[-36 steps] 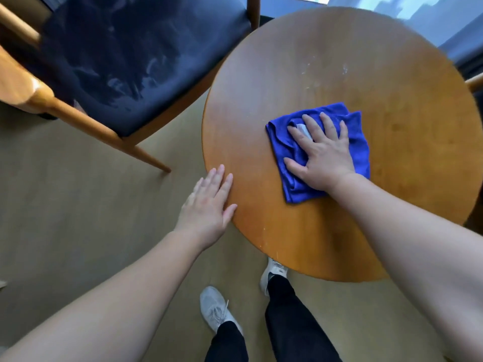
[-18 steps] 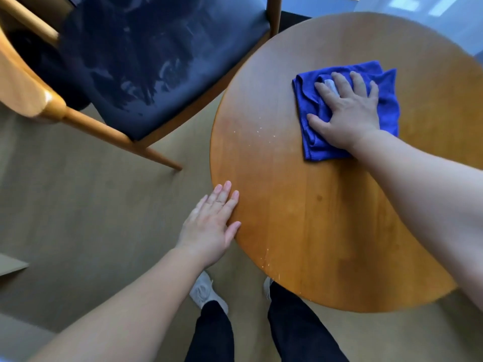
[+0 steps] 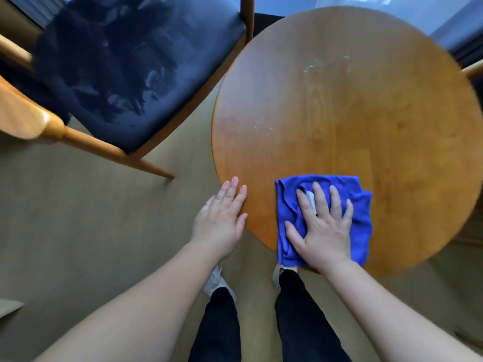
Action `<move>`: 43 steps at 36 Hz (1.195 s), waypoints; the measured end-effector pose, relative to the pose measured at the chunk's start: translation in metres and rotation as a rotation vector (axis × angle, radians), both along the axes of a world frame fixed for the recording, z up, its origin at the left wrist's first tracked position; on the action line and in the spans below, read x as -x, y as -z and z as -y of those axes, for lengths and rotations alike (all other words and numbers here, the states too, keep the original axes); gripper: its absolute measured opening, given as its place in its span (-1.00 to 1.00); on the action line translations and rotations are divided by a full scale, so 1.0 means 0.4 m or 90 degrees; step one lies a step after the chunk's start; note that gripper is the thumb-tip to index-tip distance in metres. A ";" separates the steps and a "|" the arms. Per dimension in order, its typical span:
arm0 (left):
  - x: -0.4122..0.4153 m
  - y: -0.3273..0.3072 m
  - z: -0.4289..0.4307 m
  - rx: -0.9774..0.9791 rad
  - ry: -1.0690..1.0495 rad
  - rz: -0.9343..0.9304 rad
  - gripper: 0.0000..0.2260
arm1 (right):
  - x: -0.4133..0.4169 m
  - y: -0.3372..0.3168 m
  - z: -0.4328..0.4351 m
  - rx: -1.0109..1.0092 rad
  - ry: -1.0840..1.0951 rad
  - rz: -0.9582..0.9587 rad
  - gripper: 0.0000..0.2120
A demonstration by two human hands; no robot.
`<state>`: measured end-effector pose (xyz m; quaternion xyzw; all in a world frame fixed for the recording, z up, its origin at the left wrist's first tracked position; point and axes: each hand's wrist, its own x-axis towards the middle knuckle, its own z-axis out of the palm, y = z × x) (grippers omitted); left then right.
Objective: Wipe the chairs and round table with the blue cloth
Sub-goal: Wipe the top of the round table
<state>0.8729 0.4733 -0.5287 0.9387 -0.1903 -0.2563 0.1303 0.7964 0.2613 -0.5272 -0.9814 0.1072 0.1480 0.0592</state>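
Observation:
The round wooden table (image 3: 366,126) fills the right half of the head view. A folded blue cloth (image 3: 362,210) lies on its near edge. My right hand (image 3: 322,226) presses flat on the cloth, fingers spread. My left hand (image 3: 222,220) rests flat on the table's near left rim, fingers together, holding nothing. White wet streaks (image 3: 321,65) and small droplets (image 3: 261,126) show on the tabletop further away. A wooden chair with a dark blue seat (image 3: 130,69) stands at upper left, its seat marked with damp patches.
The chair's wooden armrest (image 3: 28,116) juts in at the left. A chair leg (image 3: 247,17) stands close to the table's far left rim. Part of another wooden chair (image 3: 474,70) shows at the right edge. My legs and white shoes (image 3: 217,280) stand on the beige floor.
My right hand has pulled the blue cloth from the far side of the table back to the near edge. My left hand has stayed on the rim.

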 end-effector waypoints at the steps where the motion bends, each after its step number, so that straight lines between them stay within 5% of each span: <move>1: -0.001 0.001 -0.001 0.004 -0.001 -0.003 -0.47 | 0.030 -0.004 -0.022 -0.004 0.016 -0.009 -0.30; 8: -0.010 0.003 -0.023 0.047 0.025 -0.002 -0.50 | 0.125 -0.023 0.032 -0.060 -0.045 0.065 -0.16; 19: -0.044 -0.022 -0.051 0.170 0.007 -0.036 -0.42 | 0.049 -0.010 -0.015 -0.025 -0.130 0.024 -0.02; 25: -0.034 -0.044 -0.099 0.226 -0.056 0.008 -0.48 | -0.078 -0.008 -0.088 -0.035 -0.131 0.047 -0.03; 43: 0.066 -0.063 -0.242 0.136 -0.169 -0.046 -0.56 | -0.657 0.028 -0.041 -0.022 0.000 0.076 -0.08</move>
